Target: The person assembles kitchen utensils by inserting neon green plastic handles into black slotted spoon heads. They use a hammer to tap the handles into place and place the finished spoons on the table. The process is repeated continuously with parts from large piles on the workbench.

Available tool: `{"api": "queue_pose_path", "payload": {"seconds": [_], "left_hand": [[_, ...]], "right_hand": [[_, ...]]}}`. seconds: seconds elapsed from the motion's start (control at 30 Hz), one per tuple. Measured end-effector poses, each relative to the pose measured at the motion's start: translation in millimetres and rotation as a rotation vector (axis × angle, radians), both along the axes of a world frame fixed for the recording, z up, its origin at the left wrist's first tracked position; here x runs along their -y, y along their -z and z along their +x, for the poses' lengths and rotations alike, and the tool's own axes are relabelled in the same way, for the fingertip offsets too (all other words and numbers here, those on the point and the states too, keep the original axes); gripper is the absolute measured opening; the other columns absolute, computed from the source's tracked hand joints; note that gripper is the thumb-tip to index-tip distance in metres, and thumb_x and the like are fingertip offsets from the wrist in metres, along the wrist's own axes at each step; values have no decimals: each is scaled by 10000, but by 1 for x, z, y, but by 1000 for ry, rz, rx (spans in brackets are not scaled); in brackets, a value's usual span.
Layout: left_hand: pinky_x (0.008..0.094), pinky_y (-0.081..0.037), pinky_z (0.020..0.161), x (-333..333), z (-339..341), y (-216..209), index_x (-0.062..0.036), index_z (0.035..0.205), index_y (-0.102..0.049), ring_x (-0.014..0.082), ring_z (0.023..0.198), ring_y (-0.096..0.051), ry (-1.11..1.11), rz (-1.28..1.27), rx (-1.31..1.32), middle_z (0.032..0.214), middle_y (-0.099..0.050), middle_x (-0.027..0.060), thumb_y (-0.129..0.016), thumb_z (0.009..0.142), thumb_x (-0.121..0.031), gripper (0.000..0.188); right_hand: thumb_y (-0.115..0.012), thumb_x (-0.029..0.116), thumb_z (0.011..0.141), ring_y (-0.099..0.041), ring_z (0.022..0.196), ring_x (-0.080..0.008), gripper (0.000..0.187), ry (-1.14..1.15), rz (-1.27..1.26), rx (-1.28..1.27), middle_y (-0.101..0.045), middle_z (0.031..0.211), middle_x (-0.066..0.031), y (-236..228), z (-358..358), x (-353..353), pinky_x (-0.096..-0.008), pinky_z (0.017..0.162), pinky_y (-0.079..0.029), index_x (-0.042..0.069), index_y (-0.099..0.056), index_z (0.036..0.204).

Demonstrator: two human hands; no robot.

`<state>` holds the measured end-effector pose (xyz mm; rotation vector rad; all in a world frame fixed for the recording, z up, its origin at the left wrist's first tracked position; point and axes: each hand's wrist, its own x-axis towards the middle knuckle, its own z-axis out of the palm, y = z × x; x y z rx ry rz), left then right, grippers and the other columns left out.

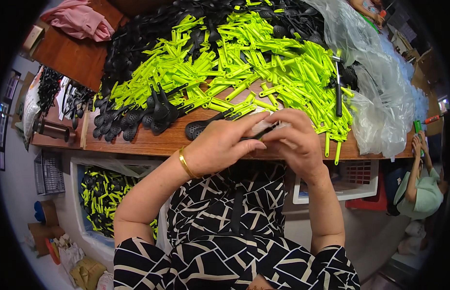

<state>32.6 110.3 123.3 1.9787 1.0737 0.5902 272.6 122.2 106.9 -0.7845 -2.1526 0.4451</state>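
Note:
My left hand (pixel 225 145), with a gold bangle at the wrist, is closed on a thin black utensil stem (pixel 266 132) at the table's front edge. The fingers of my right hand (pixel 300 142) curl round the stem's other end, slightly blurred. My palms hide the rest of the piece. Just left of my left hand lies a black slotted spoon (pixel 195 129). More black slotted spoons and ladles (pixel 130 121) rest in a row further left. A large heap of lime-green handles (pixel 244 63) spreads beyond both hands.
A hammer (pixel 338 87) lies on the handles at the right, beside clear plastic sheeting (pixel 375 96). Black utensil heads (pixel 142 29) pile at the back. Below left stands a bin of green-and-black utensils (pixel 106 198); a white crate (pixel 331 188) is below right. Another person (pixel 421 188) works at far right.

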Motion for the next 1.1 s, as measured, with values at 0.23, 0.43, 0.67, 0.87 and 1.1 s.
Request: {"api": "queue_pose_path", "payload": {"seconds": [0.23,0.43,0.67,0.87,1.1], "left_hand": [[234,-573,818,-1,6,23,22,1410,-641,75,892,-684,-260,-326,393,1081,-764,59,-608,1072,-57,349],[239,-583,782,3,13,14,1,1431,-641,81,891,-695,-223,-251,304,1134,-778,81,-622,1057,-38,376],[259,-577,733,9,11,20,12,1365,-686,84,826,-700,-181,-15,202,1070,-797,85,-663,1021,-22,347],[290,-587,711,17,16,33,19,1337,-684,150,779,-747,-198,158,124,1033,-793,141,-661,997,9,341],[274,-581,923,25,14,45,49,1487,-531,182,1051,-754,19,-404,433,1307,-718,134,-557,1111,-107,408]], "right_hand": [[-834,-12,844,-690,988,-185,209,146,-351,-368,-745,1027,-80,22,17,-7,-308,884,-527,33,-812,1048],[-842,28,853,-728,914,-182,147,60,-291,-244,-756,978,-82,3,14,-15,-313,811,-569,21,-788,990],[-856,49,834,-710,828,-185,202,-10,-223,-119,-741,945,-70,4,17,-27,-320,721,-559,47,-785,1023],[-835,94,859,-681,788,-230,248,108,-189,29,-694,975,-74,1,8,-13,-345,688,-542,94,-780,1101],[-849,240,799,-653,996,-218,201,16,84,180,-681,984,14,18,23,-11,-405,925,-451,204,-788,987]]}}
